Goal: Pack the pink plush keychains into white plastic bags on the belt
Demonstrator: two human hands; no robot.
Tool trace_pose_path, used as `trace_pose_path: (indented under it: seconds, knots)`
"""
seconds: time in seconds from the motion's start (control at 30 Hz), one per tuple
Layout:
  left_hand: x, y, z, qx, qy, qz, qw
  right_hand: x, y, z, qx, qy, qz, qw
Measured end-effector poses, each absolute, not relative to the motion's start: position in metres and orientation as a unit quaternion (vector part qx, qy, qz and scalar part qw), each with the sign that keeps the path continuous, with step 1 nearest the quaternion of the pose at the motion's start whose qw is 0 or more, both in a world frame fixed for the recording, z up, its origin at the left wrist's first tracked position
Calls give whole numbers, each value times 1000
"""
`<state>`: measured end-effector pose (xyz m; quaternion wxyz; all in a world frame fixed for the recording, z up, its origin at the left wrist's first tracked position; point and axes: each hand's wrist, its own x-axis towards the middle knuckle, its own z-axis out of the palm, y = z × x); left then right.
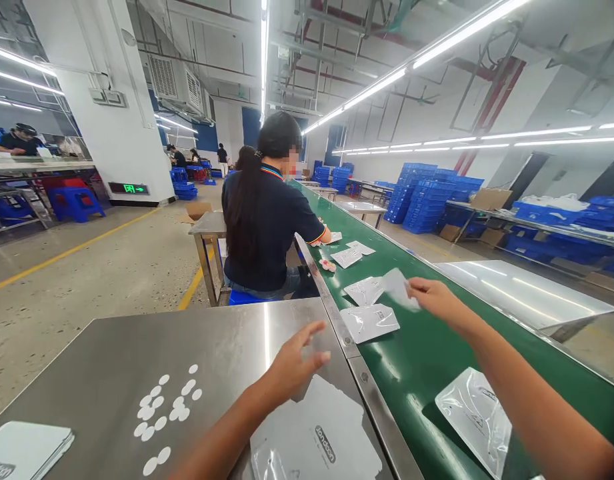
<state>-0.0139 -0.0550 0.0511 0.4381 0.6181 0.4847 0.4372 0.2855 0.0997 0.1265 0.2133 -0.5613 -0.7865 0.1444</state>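
Observation:
My right hand (437, 300) reaches out over the green conveyor belt (437, 360) and pinches a small white pouch (399, 288) at its corner. Two more clear-white pouches (369, 321) lie on the belt just left of it. My left hand (294, 363) hovers with fingers spread above the steel table (137, 353), holding nothing, over a stack of white printed pouches (317, 437). Another glossy pouch (474, 417) lies on the belt under my right forearm.
Several white round stickers (161, 417) lie on the table, with a white stack (24, 450) at its near left corner. A co-worker in a dark shirt (267, 220) sits ahead beside the belt. Blue crates (427, 197) stand at the back right.

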Motion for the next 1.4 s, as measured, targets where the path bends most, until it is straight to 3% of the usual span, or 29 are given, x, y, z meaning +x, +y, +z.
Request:
trace_pose_path:
  seconds: [0.1, 0.2, 0.33, 0.57, 0.7, 0.8, 0.97, 1.1, 1.3, 1.4]
  knots:
    - [-8, -64, 75, 661, 422, 443, 434, 245, 30, 141, -381, -856, 321, 139]
    - [-4, -71, 83, 694, 353, 388, 493, 212, -13, 141, -300, -854, 419, 81]
    - [-5, -77, 64, 635, 360, 376, 571, 199, -31, 142, -287, -833, 454, 131]
    - [-23, -85, 64, 563, 322, 432, 626, 180, -45, 137, -339, -897, 232, 166]
    - [-33, -74, 68, 538, 281, 389, 693, 162, -21, 120, -331, -897, 229, 184]
    - [-34, -59, 50, 482, 348, 413, 689, 153, 31, 106, -332, -892, 274, 138]
    - [-35, -47, 22, 375, 409, 461, 692, 142, 147, 81, -529, -818, 162, 158]
    - [-35, -44, 23, 360, 407, 509, 668, 131, 208, 56, -597, -781, 118, 142]
    - [-33, -38, 25, 419, 405, 530, 616, 124, 214, 38, -632, -762, 110, 94]
    - [-30, -40, 25, 469, 401, 520, 591, 127, 192, 46, -626, -765, 103, 113]
